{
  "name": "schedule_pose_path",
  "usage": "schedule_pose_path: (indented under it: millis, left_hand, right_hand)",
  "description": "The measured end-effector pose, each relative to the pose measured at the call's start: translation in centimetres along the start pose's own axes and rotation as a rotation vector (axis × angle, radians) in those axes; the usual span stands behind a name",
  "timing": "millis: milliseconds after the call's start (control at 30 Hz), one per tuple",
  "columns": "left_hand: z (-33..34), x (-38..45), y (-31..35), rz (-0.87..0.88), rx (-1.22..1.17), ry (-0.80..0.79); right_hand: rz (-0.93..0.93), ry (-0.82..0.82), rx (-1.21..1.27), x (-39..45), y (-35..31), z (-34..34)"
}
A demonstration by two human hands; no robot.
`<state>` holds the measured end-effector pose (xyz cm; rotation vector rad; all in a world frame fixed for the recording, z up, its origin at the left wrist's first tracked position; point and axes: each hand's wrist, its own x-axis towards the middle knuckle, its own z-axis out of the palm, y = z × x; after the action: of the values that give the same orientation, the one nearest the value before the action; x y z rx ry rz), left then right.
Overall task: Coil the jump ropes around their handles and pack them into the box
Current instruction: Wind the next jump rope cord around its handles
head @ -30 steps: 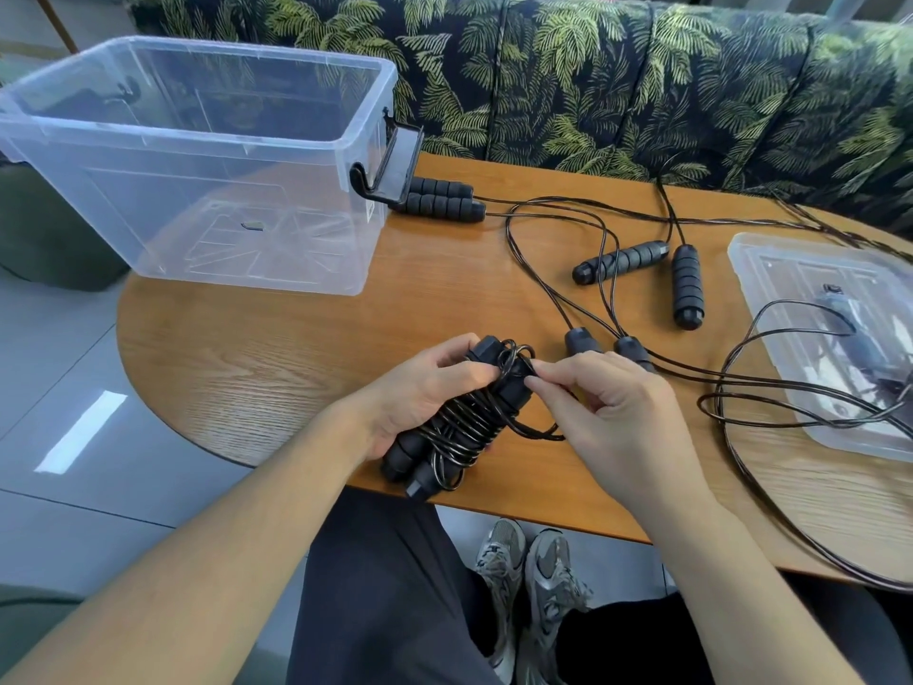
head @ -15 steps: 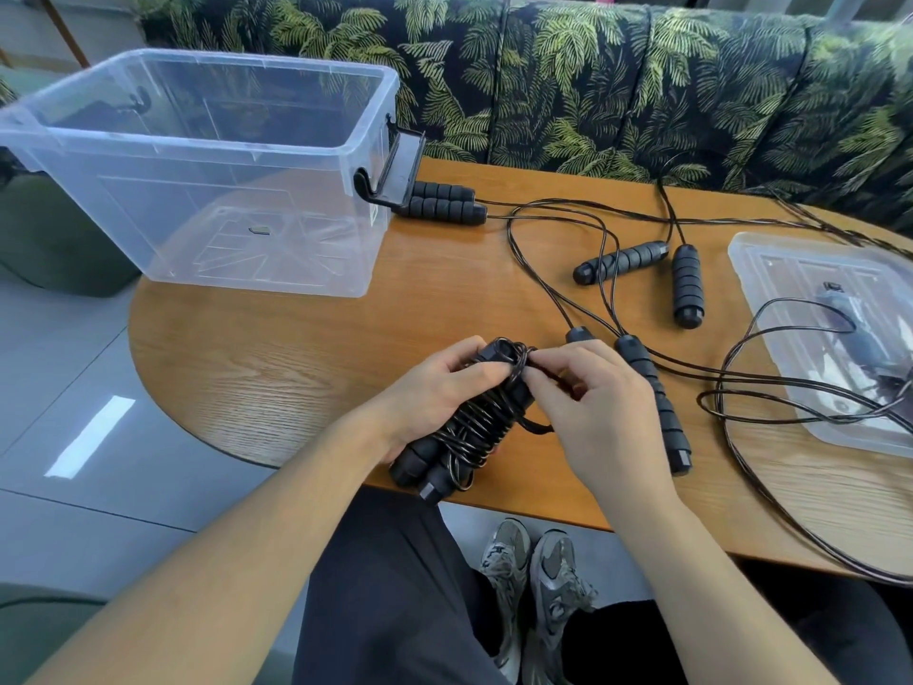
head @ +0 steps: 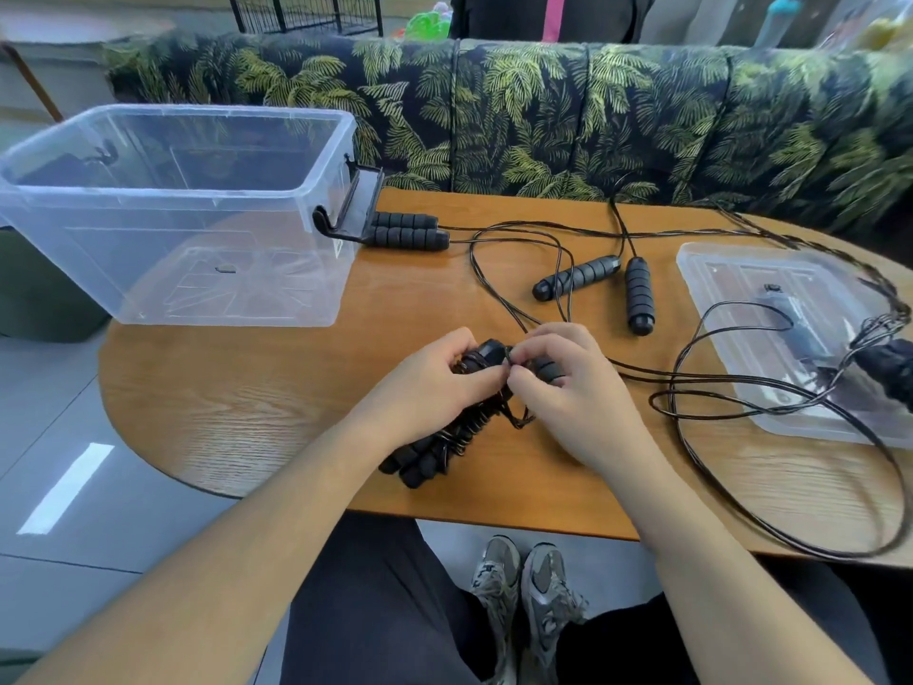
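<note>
left hand (head: pixel 435 388) wrapped round the coiled jump rope bundle (head: pixel 444 437), held over the table (head: pixel 247 412) right of the clear box (head: pixel 173 215). right hand (head: pixel 568 393) pinching the rope's loose end at the bundle's top. more black handles (head: pixel 575 278) and loose rope further right of the box, near the lid (head: pixel 770 338).

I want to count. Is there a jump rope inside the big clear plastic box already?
No, the big clear plastic box holds no rope.
</note>
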<state>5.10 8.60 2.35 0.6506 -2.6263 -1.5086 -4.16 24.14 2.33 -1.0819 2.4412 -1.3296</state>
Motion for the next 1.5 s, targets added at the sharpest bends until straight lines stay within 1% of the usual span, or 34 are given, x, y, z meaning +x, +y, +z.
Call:
schedule_pose_path:
  millis: [67,133,200,267,333,400,467,567,700,800,900,967,1033,1133,1200,1300,1400,1500]
  left_hand:
    - [0.2,0.3,1.1,0.007,0.078,0.005]
    - [0.3,0.7,2.1,-0.006,0.138,-0.001]
    - [0.4,1.3,3.1,-0.025,0.25,-0.02]
    - [0.7,1.6,3.8,-0.05,0.404,-0.026]
    - [1.0,1.7,4.0,-0.057,0.517,0.01]
    - [1.4,1.9,4.2,-0.082,0.515,-0.002]
    - [1.9,2.4,4.4,-0.109,0.42,-0.052]
    - [2.7,3.4,5.0,-0.119,0.259,-0.1]
    - [4.4,4.6,7.0,-0.074,0.06,-0.061]
    - [5.9,5.7,9.1,-0.058,-0.026,0.0]
    - [8.0,6.6,11.4,-0.082,-0.122,-0.001]
    - [9.6,6.9,13.2,-0.12,-0.2,-0.019]
    - [11.3,7.4,14.7,-0.157,-0.33,-0.028]
    - [13.3,7.7,16.8,-0.187,-0.539,-0.06]
    - [14.5,7.9,17.8,-0.204,-0.625,-0.12]
    - [16.3,8.3,18.8,-0.181,-0.668,-0.197]
    - [18.7,9.0,20.0,-0.198,-0.725,-0.22]
    - [21.3,9.5,21.3,-0.205,-0.735,-0.21]
  right_hand:
    - [0.068,-0.021,0.114,0.5,0.0,-0.7]
    - [0.187,-0.018,0.392,0.5,0.1,-1.3]
    - [0.301,0.05,0.645,0.2,0.3,-1.8]
    - [0.343,0.173,0.767,0.0,0.6,-2.4]
    - [0.372,0.199,0.886,-0.2,0.9,-3.2]
    - [0.425,0.228,1.001,-0.3,1.4,-3.9]
    - [0.492,0.29,1.098,-0.5,2.2,-4.5]
    - [0.534,0.32,1.192,-0.6,3.1,-5.6]
    - [0.531,0.311,1.11,-1.0,3.9,-7.2]
    - [0.5,0.237,0.98,-1.4,3.7,-8.3]
    - [0.443,0.148,0.8,-1.6,3.5,-9.4]
    - [0.392,0.172,0.685,-1.5,3.8,-10.6]
    - [0.354,0.238,0.586,-1.3,4.3,-12.2]
    - [0.302,0.26,0.536,-1.4,5.5,-15.0]
    - [0.29,0.268,0.521,-1.7,6.8,-16.8]
    - [0.31,0.237,0.509,-2.4,8.5,-19.9]
    - [0.346,0.221,0.47,-3.2,10.1,-22.5]
    - [0.344,0.28,0.191,-4.1,11.4,-24.6]
